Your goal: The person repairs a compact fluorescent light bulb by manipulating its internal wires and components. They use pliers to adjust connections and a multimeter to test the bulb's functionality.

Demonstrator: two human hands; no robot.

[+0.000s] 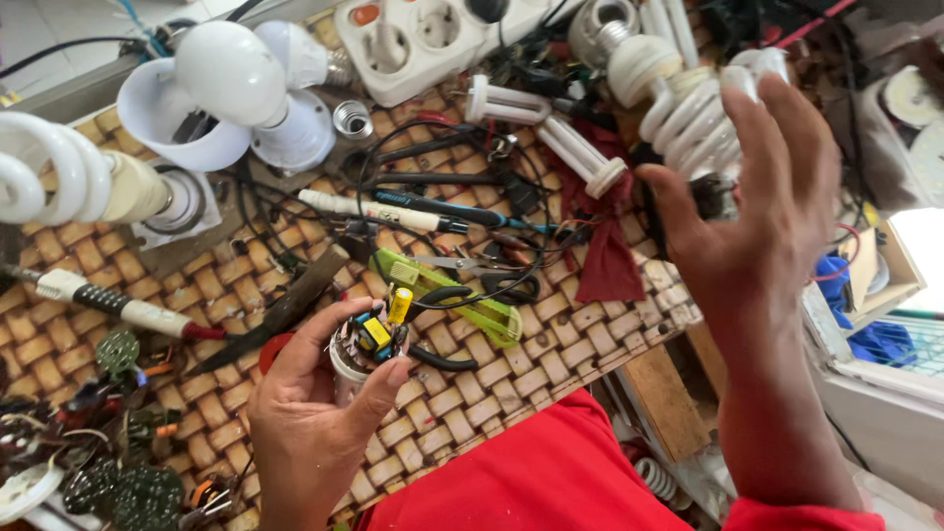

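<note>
Lamp base (366, 344) with bare circuit parts, a yellow capacitor on top, sits gripped in the left hand (315, 413), low over the woven worktop (511, 374). Right hand (762, 211) hangs spread wide and empty, just in front of a white spiral bulb (688, 113). Between the hands lie scissors (492, 280) on a green tool (462, 295), a white pen-shaped tool (379, 208) and a red cloth (605, 261). White round bulbs (231, 74) and a white power strip (423, 39) lie at the far edge. Red clothing (551, 477) fills the near foreground.
</note>
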